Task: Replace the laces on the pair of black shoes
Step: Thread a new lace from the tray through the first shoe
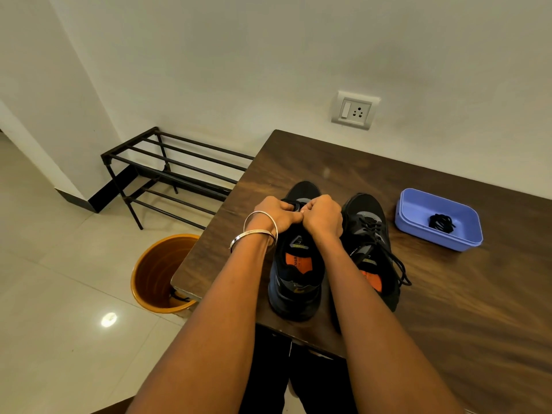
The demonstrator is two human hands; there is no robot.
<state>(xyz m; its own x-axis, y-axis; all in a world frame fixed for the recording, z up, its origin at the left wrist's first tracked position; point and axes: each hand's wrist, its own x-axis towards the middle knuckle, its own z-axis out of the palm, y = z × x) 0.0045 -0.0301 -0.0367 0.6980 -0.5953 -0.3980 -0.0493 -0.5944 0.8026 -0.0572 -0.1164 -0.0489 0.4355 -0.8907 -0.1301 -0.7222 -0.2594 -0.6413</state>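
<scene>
Two black shoes with orange insoles stand side by side on the brown table (pixel 448 309), toes pointing away from me. Over the front eyelets of the left shoe (pixel 294 273), my left hand (pixel 276 215) and my right hand (pixel 324 218) meet with curled fingers and pinch a black lace there. My hands hide most of that lace. The right shoe (pixel 370 243) carries a black lace whose loose ends trail over its right side. A coiled black lace (pixel 441 224) lies in the blue tray (pixel 418 225) to the right.
An orange bucket (pixel 155 273) stands on the tiled floor beside the table's left edge, with a dark lace inside near its rim. A black metal shoe rack (pixel 167 171) stands against the wall behind it. A wall socket (pixel 355 110) is above the table.
</scene>
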